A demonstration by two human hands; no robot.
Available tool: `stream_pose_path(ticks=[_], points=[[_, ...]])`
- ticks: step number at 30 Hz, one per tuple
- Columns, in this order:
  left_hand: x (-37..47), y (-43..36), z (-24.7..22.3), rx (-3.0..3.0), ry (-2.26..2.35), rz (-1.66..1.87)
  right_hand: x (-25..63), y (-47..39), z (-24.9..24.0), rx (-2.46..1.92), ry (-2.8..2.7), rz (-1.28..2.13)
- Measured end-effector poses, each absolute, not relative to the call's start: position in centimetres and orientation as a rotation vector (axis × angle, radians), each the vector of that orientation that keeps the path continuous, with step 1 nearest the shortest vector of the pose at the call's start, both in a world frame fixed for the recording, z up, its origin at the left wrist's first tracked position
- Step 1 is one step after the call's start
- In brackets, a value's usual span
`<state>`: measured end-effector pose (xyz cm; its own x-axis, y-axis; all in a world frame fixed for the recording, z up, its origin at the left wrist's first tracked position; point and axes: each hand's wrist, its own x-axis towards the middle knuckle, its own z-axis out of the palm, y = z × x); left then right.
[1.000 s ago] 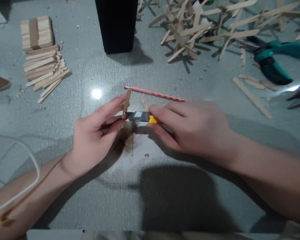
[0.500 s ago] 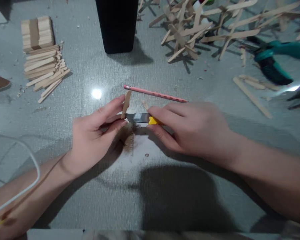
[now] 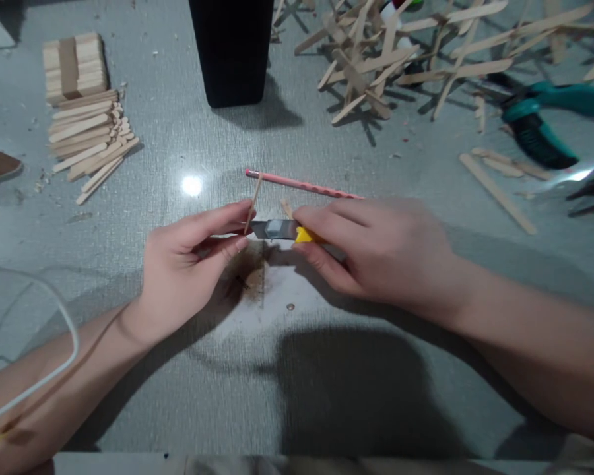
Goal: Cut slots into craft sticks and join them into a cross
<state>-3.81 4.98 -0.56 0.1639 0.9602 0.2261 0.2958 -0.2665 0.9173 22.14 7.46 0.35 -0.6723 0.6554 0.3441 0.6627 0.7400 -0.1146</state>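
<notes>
Landmark = pink pencil (image 3: 301, 184). Stick (image 3: 255, 198) sat on its near side, just in front of the eraser end, standing on a slant, narrow edge to the camera. Left hand (image 3: 193, 264): grip clamped on the stick, thumb below, fingers above. Right hand (image 3: 391, 251): grip clamped on the yellow knife (image 3: 305, 236), nearer the pencil's right end. Blade (image 3: 272, 229) lay on the near side of the pencil, roughly level, tip at the stick's lower part. Touching or only just beside, couldn't tell.

Step looked like working the blade into the stick. Doing it well called for a firm left pinch so the stick couldn't twist, light pressure, short strokes, blade square to the wood. Main risk, my read: tip pointed straight at the left fingers, so a slip would have gone into them. Safer: fingertips off the blade line, or stick backed flat on the desk (image 3: 178, 396), near side of the pencil.

Pose: forearms came in from both sides, near side of the pencil, hands facing each other. Right hand back up, index and thumb forward on the knife. Couldn't tell if either forearm was braced.
</notes>
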Motion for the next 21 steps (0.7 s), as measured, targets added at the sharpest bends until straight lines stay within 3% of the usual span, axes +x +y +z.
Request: stream_pose_path(ticks=[21], points=[[-3.8,6.1,-1.0,1.309,1.178,1.151,22.4,7.8,0.1,-0.967,-2.595,0.029]])
